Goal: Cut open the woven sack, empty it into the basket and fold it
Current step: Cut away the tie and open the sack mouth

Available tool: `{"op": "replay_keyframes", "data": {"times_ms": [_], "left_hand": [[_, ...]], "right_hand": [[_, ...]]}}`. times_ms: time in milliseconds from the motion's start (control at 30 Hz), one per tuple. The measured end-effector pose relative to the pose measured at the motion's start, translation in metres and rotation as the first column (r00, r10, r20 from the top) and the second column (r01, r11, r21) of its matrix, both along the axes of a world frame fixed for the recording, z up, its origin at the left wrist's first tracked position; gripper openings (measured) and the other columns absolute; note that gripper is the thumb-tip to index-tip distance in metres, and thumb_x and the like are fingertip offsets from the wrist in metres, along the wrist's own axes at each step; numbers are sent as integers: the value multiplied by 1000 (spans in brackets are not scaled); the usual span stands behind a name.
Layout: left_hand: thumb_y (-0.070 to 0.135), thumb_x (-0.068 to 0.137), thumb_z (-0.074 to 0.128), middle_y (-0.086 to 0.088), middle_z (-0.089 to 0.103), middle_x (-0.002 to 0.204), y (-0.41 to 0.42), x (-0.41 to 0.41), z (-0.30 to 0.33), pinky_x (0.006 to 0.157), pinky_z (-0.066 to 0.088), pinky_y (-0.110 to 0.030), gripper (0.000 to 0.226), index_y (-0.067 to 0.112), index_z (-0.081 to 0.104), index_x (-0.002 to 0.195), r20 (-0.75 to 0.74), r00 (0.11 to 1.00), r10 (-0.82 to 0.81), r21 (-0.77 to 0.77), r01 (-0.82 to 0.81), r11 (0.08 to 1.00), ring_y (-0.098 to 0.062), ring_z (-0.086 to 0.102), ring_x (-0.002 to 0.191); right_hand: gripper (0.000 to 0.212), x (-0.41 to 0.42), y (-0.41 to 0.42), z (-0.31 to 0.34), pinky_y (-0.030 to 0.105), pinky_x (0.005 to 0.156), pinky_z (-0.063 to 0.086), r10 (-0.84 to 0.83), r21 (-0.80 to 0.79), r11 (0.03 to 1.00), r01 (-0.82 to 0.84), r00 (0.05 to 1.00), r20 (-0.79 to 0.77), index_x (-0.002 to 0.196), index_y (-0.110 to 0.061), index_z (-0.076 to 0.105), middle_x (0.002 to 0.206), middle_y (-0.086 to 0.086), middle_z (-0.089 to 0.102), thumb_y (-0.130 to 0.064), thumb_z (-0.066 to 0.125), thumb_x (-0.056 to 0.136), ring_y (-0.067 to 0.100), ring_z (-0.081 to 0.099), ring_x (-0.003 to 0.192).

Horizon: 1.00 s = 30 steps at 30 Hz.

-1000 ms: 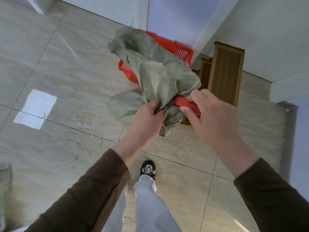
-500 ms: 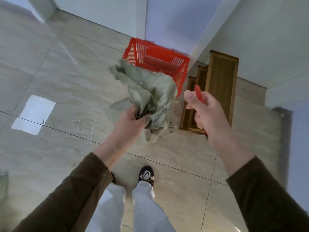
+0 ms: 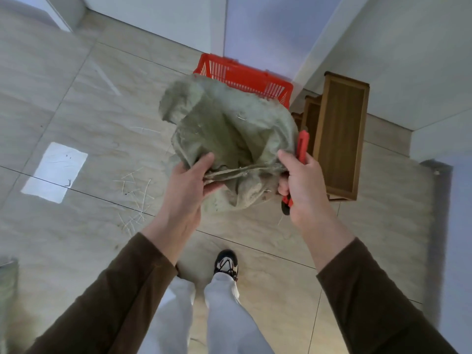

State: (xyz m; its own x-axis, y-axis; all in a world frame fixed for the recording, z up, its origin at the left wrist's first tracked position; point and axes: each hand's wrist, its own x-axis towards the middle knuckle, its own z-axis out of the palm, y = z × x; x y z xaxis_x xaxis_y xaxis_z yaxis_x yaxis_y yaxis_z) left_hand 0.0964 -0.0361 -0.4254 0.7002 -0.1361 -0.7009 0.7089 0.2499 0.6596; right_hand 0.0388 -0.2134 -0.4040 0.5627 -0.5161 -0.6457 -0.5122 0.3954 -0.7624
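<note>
**Both hands on the sack, cutter tucked in the right**

Pale tiled floor (image 3: 76,103) all around you, white walls meeting in the corner ahead, and the red basket (image 3: 245,77) sits on the floor right up against that corner. You've got the woven sack (image 3: 229,129) up in the air in front of you, grey-green and crumpled, its far end covering the near edge of the basket. Your left hand (image 3: 184,190) pinches the near hem of the sack between thumb and curled fingers, thumb on top of the fabric. Your right hand (image 3: 301,187) is doing double duty: fingers wrapped round the red cutter (image 3: 302,144), and the same hand has the other end of that hem caught against it. Between the two hands the hem is pulled into a tight, bunched line, with a fold of sack hanging below it. The cutter's red body sticks up past your knuckles beside the sack; its dark lower end pokes out under your palm. Whether the blade is out, can't tell from here. Just right of your right hand stands a wooden stool (image 3: 339,139). Loose straw (image 3: 135,192) lies scattered on the tiles to your left, and beyond it a white sheet of paper (image 3: 56,172). One shoe (image 3: 226,264) shows below.
</note>
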Motion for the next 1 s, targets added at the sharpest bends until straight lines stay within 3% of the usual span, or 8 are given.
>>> {"op": "replay_keyframes", "data": {"times_ms": [200, 333, 433, 567, 633, 767, 867, 1000], "left_hand": [[-14, 94, 56, -16, 72, 112, 13, -6, 0, 68, 67, -31, 32, 0, 57, 122, -45, 994, 97, -173, -104, 980, -24, 76, 84], [-15, 91, 57, -5, 82, 96, 11, -18, -2, 64, 66, -29, 38, 7, 62, 122, -6, 1000, 23, -132, -23, 991, -22, 78, 79], [-13, 90, 61, -7, 82, 96, 10, -31, -1, 67, 65, -30, 36, 9, 64, 120, 33, 995, -94, -78, 97, 992, -23, 77, 78], [-4, 83, 70, -8, 82, 101, 13, -46, 6, 70, 61, -28, 35, 10, 70, 114, 79, 945, -317, 32, 315, 948, -22, 78, 87], [25, 74, 80, -7, 81, 110, 24, -38, 13, 86, 60, -41, 49, 15, 67, 120, 0, 869, -495, 74, 493, 867, -28, 77, 99], [92, 48, 75, 4, 75, 116, 36, 15, 39, 92, 54, -37, 106, 24, 55, 127, 36, 819, -573, 330, 532, 780, -13, 75, 101], [75, 72, 79, 11, 80, 91, 14, 41, 47, 70, 60, -23, 65, 24, 71, 111, 154, 787, -598, 296, 541, 787, -7, 77, 78], [39, 97, 72, -2, 82, 98, -9, 36, 27, 90, 63, -47, 26, 18, 79, 109, 169, 866, -470, 510, 331, 794, -23, 79, 93]], "right_hand": [[36, -11, -16, 12, 15, 54, 48, 174, -194, 957, -215, 963, -206, 120, -29, 58, 94, -12, 62, -38, 77, 91, -1, 57, 69], [81, 7, -20, 31, 12, 75, 35, 376, -721, 549, -423, 895, -239, 131, -46, 41, 115, -35, 49, -91, 64, 68, -25, 51, 97], [114, 45, -15, 32, 29, 81, 51, 476, -717, 353, -601, 775, -415, 151, -36, 40, 130, -17, 57, -101, 56, 60, 4, 60, 108], [74, 80, 0, 13, 46, 98, 57, 633, -386, 544, -745, 666, -395, 136, -23, 65, 124, -9, 70, -62, 84, 77, 20, 69, 109], [37, 79, 3, -2, 51, 99, 58, 617, -335, 640, -691, 722, -312, 116, -16, 76, 113, 6, 79, -35, 85, 86, 30, 75, 102], [23, 56, 16, -7, 42, 91, 63, 518, -247, 821, -515, 854, -57, 107, -20, 79, 97, -5, 83, -30, 85, 88, 15, 79, 89], [24, 48, 30, -2, 37, 76, 59, 508, -287, 819, -497, 860, -38, 95, -11, 76, 88, 9, 80, -35, 79, 94, 20, 73, 77], [6, 45, 35, 2, 50, 97, 58, 442, -276, 865, -420, 897, 19, 96, -28, 73, 103, 7, 80, -29, 70, 101, 26, 76, 101]]}}
